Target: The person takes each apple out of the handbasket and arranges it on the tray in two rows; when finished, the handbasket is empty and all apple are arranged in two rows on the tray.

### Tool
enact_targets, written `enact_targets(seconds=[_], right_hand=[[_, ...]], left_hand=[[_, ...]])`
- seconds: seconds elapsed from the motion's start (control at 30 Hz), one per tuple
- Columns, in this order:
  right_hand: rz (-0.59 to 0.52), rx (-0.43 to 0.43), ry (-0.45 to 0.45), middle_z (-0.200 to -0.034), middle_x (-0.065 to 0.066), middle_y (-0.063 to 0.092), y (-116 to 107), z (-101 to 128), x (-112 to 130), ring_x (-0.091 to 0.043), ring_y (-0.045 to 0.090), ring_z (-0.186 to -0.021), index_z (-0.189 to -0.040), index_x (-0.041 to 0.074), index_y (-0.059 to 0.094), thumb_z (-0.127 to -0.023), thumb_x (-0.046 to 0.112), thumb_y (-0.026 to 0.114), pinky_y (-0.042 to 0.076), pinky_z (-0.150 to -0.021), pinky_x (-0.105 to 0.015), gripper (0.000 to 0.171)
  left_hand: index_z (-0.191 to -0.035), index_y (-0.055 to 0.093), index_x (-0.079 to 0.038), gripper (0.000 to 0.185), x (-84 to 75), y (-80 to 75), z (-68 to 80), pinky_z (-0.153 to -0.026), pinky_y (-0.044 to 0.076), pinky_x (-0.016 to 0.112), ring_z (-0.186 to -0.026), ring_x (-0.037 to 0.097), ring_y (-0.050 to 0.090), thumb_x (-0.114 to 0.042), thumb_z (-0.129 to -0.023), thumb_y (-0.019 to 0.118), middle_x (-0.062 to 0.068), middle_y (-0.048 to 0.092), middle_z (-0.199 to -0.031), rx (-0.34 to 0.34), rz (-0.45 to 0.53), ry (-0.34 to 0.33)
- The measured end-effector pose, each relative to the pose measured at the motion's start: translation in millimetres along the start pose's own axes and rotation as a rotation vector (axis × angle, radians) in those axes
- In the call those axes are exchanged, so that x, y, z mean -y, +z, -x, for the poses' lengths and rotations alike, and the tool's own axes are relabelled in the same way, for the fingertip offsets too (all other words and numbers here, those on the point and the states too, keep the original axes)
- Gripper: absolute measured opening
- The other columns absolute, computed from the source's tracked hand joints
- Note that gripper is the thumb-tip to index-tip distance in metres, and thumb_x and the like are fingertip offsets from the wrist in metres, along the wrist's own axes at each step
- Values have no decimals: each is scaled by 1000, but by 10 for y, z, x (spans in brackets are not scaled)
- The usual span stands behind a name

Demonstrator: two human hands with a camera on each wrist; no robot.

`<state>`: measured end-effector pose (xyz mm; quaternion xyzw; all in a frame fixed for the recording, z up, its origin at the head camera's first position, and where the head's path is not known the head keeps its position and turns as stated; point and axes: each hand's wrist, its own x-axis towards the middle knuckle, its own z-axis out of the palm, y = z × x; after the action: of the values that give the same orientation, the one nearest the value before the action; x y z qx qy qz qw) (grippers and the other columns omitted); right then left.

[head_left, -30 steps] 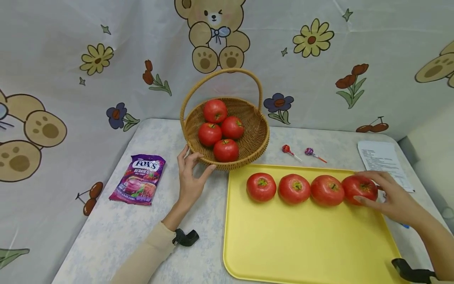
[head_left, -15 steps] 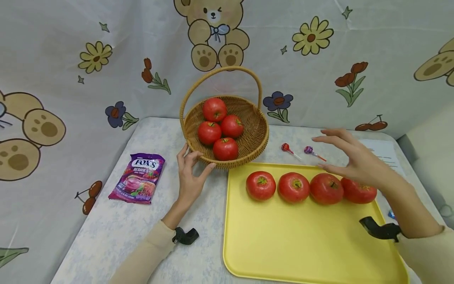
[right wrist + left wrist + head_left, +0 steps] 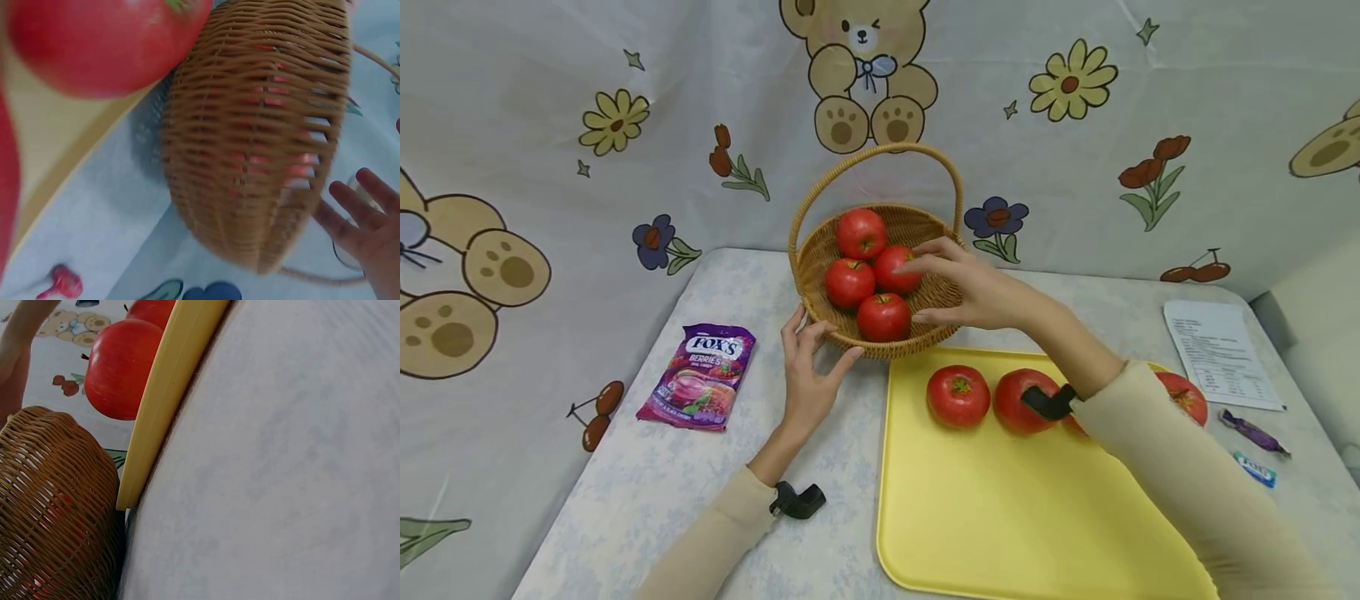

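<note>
Now the right hand (image 3: pixel 973 287), fingers spread, reaches into the basket (image 3: pixel 942 293) touching an apple (image 3: pixel 895 268), while the open left hand (image 3: pixel 808 377) steadies its 7 o'clock rim.

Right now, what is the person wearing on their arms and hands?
Both arms wear long, pale cream sleeves that end at the wrists. Each wrist carries a small black device strapped on: one by the left hand, one by the right hand. The hands are bare, with no gloves; no rings or watch are plainly visible.
</note>
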<state>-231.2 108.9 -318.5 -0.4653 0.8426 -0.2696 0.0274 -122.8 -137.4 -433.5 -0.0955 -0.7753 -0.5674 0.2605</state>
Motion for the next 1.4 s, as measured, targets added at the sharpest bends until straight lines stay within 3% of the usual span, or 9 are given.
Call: enact_targets(seconds=[0.17,0.3,0.43,0.73,1.4], right_hand=[[-25,133,51,-140,-12,43,208,-384,-91,-30,47,-128,-135,24,55,-87,35,75,45,-103,-51,54],[-36,209,26,-135,-10,47,341,-550,-213,-28,46,-127,-133,18,57,-88,31,75,42,-107,-48,50],[-38,258,-10,-131,-11,52,408,-603,-290,-29,49,-125,-130,13,59,-87,26,76,41,-108,-47,48],[-4,387,67,-130,-10,50,507,-682,-356,-26,49,-122,-129,18,60,-87,24,77,42,-107,-44,46],[-12,378,61,-126,-9,55,583,-687,-386,-25,52,-119,-127,16,60,-84,16,78,44,-106,-45,47]], left_hand=[[-116,52,7,39,8,-4,-9,-104,42,61,-138,49,34,1,-84,74,31,19,-150,1,2,6],[-116,53,7,39,11,-11,-7,-103,43,60,-139,47,33,1,-84,74,30,19,-150,5,-4,1],[-116,53,6,39,-1,8,-14,-102,43,61,-137,47,37,0,-84,75,30,19,-151,7,-4,5],[-116,54,7,39,-16,6,-18,-102,44,60,-135,45,39,0,-84,75,30,19,-151,4,-8,-3],[-115,54,6,38,-16,-4,-10,-102,44,59,-136,46,38,0,-84,75,30,19,-151,-1,-17,-2]])
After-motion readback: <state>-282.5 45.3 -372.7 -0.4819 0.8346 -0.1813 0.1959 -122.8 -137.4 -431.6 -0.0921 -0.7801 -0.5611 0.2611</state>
